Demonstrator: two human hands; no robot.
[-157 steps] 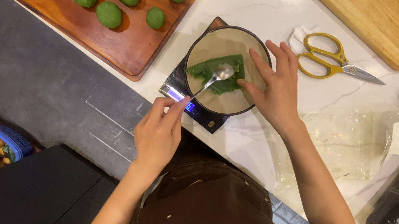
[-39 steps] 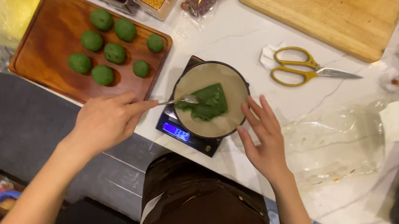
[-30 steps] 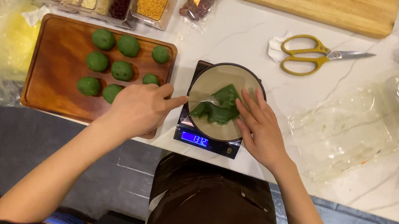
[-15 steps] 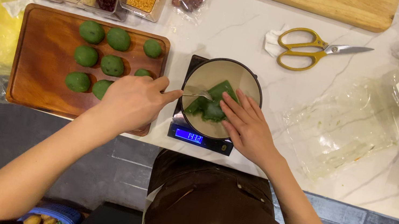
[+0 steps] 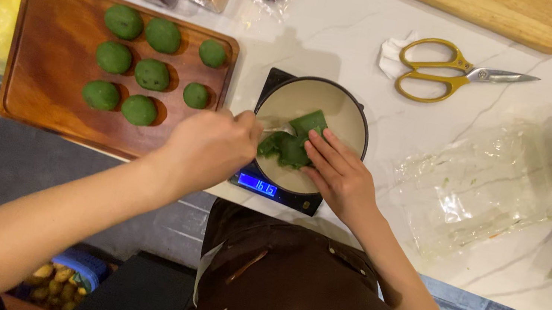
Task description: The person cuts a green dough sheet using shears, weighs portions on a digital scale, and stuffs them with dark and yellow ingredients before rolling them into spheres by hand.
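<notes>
Clenched on a metal spoon (image 5: 279, 129), the left hand (image 5: 205, 150) digs soft green dough (image 5: 291, 142) in the round bowl (image 5: 345, 107) on the worktop; right hand (image 5: 340, 178) fingertips press it. Seemingly sticky, best pinched at its edge.

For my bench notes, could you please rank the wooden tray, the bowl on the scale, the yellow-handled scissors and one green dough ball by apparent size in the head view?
1. Wooden tray
2. Bowl and yellow-handled scissors: too alike in span to rank.
3. Green dough ball
</notes>
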